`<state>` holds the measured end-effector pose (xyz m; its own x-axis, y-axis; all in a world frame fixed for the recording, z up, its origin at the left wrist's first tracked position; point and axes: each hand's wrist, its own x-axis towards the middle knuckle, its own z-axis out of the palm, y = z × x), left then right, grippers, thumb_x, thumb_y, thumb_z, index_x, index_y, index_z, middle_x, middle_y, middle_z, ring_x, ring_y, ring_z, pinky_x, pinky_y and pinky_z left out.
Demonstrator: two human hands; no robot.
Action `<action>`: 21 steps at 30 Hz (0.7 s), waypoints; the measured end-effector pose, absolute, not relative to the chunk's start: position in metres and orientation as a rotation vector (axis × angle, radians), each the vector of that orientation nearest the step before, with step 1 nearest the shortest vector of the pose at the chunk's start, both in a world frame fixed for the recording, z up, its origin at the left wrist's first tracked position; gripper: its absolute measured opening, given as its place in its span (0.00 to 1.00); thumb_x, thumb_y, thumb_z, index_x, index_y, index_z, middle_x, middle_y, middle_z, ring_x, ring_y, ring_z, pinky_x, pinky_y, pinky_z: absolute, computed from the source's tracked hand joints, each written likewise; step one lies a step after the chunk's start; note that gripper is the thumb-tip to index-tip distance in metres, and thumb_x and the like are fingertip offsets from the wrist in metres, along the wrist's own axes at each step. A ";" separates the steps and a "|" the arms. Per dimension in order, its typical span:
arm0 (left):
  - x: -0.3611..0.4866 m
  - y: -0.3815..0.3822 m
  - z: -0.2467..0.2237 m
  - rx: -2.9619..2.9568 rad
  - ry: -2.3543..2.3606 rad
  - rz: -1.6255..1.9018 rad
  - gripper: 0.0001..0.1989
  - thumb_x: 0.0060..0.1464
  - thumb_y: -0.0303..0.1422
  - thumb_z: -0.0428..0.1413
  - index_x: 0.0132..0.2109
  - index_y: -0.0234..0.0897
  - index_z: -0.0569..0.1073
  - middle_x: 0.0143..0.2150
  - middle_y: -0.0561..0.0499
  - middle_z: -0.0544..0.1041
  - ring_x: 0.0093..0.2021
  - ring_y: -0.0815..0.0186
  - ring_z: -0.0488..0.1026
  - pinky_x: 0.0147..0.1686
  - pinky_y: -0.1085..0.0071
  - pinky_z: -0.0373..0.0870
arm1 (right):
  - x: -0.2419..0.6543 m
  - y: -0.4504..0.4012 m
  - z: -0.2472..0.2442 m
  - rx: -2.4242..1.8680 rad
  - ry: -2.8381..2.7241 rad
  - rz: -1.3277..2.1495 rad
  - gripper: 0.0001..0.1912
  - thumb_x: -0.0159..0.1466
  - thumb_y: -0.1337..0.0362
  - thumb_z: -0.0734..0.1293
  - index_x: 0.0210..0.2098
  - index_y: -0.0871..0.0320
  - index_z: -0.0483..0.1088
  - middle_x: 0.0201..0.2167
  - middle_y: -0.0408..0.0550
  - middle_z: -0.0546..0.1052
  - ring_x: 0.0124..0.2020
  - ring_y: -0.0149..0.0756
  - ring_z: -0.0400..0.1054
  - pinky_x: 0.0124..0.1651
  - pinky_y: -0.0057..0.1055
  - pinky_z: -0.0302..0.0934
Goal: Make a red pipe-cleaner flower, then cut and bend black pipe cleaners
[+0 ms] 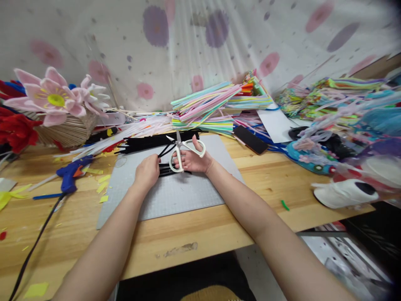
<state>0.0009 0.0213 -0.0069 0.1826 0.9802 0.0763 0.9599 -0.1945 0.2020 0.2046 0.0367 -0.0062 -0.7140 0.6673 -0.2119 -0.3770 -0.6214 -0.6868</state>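
My left hand (147, 170) is closed around thin black pipe cleaners (166, 150), whose ends stick out to the right of the fingers. White-handled scissors (178, 144) are in my right hand (194, 159), the thumb through one loop and fingers through the other, palm turned up. Their blades are spread and point away from me, close to the black ends. More black lengths (169, 170) lie beneath both hands on a grey cutting mat (188, 196). Along the mat's far edge rests a thick bundle of black pipe cleaners (145, 143).
A blue glue gun (70, 172) with its cord lies left of the mat, near yellow scraps (103, 199). Pink flowers (53, 99) stand behind it. Pastel pipe cleaners (206, 102) are piled at the back. To the right are a dark phone (250, 139) and a white object (341, 194).
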 end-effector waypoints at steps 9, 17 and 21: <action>0.005 0.021 -0.007 2.306 1.951 0.273 0.16 0.61 0.32 0.37 0.42 0.37 0.69 0.42 0.42 0.75 0.44 0.56 0.71 0.38 0.65 0.62 | 0.200 0.034 -0.005 -0.609 -0.804 2.285 0.37 0.58 0.34 0.50 0.37 0.63 0.67 0.28 0.53 0.74 0.32 0.38 0.68 0.33 0.32 0.61; 0.008 0.021 -0.009 2.322 1.909 0.238 0.14 0.58 0.29 0.39 0.42 0.37 0.69 0.42 0.40 0.75 0.45 0.54 0.71 0.39 0.64 0.63 | 0.199 0.033 -0.005 -0.566 -0.804 2.168 0.35 0.59 0.35 0.52 0.35 0.63 0.68 0.28 0.50 0.72 0.31 0.36 0.66 0.35 0.33 0.61; 0.009 0.023 -0.010 2.314 1.909 0.195 0.14 0.58 0.29 0.39 0.42 0.37 0.69 0.42 0.40 0.75 0.45 0.54 0.71 0.38 0.64 0.63 | 0.194 0.031 -0.008 -0.543 -0.780 2.116 0.35 0.58 0.34 0.52 0.32 0.61 0.67 0.25 0.47 0.69 0.28 0.34 0.64 0.34 0.32 0.61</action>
<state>0.0088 0.0228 -0.0099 0.1886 0.9820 0.0138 0.9644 -0.1878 0.1861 0.1938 0.0314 -0.0075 -0.5890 0.8003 -0.1124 -0.5357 -0.4908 -0.6871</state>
